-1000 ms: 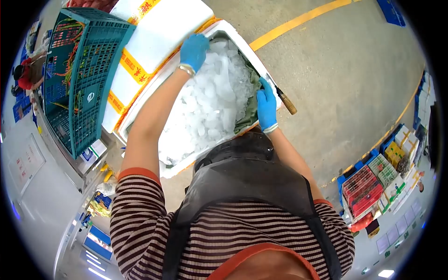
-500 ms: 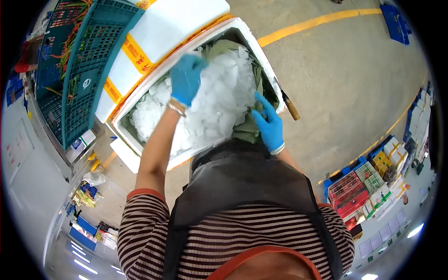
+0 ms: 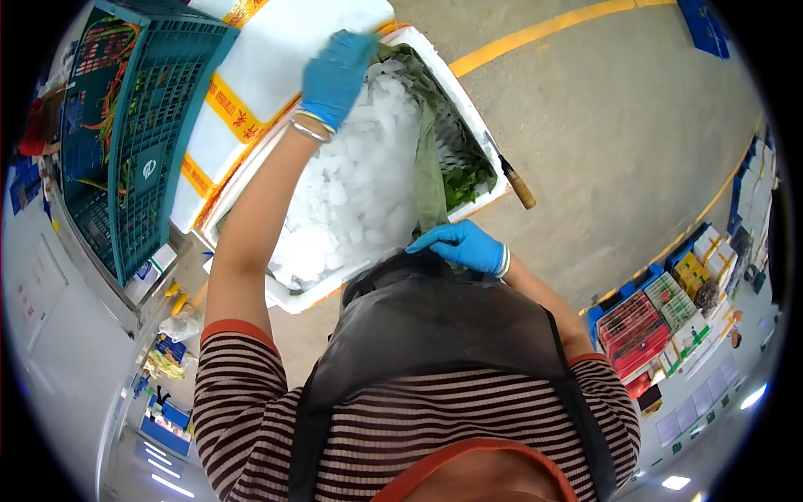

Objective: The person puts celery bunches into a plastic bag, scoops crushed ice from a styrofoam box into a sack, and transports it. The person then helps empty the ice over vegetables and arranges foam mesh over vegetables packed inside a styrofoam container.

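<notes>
A white foam box (image 3: 468, 92) holds crushed ice (image 3: 335, 188) lying on a green cloth (image 3: 429, 163). My left hand (image 3: 339, 75), in a blue glove, is over the box's far rim by the cloth's top end; its fingers are blurred and what they hold is unclear. My right hand (image 3: 468, 248), also gloved in blue, is at the near rim with its fingers on the cloth's near end; its grip is partly hidden. Green leaves (image 3: 464, 186) show in the box to the right of the cloth. A wooden-handled knife (image 3: 518, 184) rests at the box's right edge.
White foam lids or boxes (image 3: 268, 58) with orange tape lie beyond the box. A teal crate (image 3: 155, 134) with peppers stands at the left. Red crates (image 3: 633, 333) and cartons are at the right. Part of another person (image 3: 33, 130) shows at the far left.
The cloth's right side has been drawn leftward, uncovering the leaves. My left hand has moved up to the far rim, and my right hand has moved down and left to the near rim.
</notes>
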A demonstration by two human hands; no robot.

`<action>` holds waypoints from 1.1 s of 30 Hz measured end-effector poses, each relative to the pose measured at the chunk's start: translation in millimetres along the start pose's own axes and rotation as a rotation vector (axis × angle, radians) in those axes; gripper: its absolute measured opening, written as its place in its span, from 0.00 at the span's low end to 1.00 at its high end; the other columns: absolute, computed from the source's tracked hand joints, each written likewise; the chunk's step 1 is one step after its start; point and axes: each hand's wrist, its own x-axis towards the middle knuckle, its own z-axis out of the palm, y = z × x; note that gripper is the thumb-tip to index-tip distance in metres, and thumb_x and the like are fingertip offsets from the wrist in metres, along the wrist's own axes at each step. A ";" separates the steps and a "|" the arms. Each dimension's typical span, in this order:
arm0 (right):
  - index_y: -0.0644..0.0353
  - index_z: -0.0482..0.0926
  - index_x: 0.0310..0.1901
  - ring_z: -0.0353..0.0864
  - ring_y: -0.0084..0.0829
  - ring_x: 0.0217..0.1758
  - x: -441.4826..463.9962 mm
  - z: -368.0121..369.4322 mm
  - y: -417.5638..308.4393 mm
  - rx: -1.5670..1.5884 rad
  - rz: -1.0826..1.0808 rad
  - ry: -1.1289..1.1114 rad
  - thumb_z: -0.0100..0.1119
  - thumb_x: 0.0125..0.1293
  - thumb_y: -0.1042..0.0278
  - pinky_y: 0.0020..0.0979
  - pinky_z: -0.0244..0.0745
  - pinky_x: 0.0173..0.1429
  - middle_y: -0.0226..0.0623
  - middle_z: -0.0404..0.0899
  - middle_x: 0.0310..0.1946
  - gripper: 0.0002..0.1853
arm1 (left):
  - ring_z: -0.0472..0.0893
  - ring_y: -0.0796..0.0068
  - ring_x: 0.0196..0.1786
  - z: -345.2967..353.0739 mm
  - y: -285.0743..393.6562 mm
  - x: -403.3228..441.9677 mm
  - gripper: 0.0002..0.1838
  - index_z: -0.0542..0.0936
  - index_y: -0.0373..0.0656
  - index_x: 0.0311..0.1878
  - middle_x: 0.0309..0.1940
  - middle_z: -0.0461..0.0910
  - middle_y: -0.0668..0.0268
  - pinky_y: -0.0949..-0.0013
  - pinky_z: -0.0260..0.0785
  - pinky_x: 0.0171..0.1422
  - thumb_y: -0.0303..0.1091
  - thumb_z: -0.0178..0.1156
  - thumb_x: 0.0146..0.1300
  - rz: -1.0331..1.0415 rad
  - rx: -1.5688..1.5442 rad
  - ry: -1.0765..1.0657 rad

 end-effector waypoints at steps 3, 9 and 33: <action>0.60 0.81 0.47 0.77 0.19 0.41 3.1 1.4 7.9 -0.008 -0.039 -0.004 0.51 0.64 0.75 0.23 0.73 0.49 0.31 0.82 0.40 0.12 | 0.80 0.58 0.40 38.4 11.4 -2.2 0.10 0.81 0.46 0.42 0.38 0.80 0.58 0.58 0.73 0.43 0.31 0.51 0.61 -0.187 -0.505 -0.261; 0.53 0.82 0.48 0.74 0.15 0.31 -0.7 7.6 -11.3 0.013 0.073 0.102 0.49 0.67 0.71 0.19 0.73 0.36 0.25 0.81 0.35 0.13 | 0.81 0.53 0.33 107.3 19.0 23.9 0.09 0.83 0.46 0.35 0.30 0.81 0.55 0.54 0.72 0.38 0.37 0.55 0.59 -0.227 0.025 -0.426; 0.45 0.69 0.64 0.78 0.29 0.27 65.8 40.3 -51.9 -0.760 -0.335 0.465 0.55 0.55 0.78 0.34 0.74 0.38 0.44 0.82 0.34 0.32 | 0.78 0.57 0.26 -91.1 143.4 -160.5 0.09 0.76 0.48 0.26 0.22 0.77 0.60 0.57 0.68 0.26 0.40 0.54 0.59 -0.302 -0.215 -0.121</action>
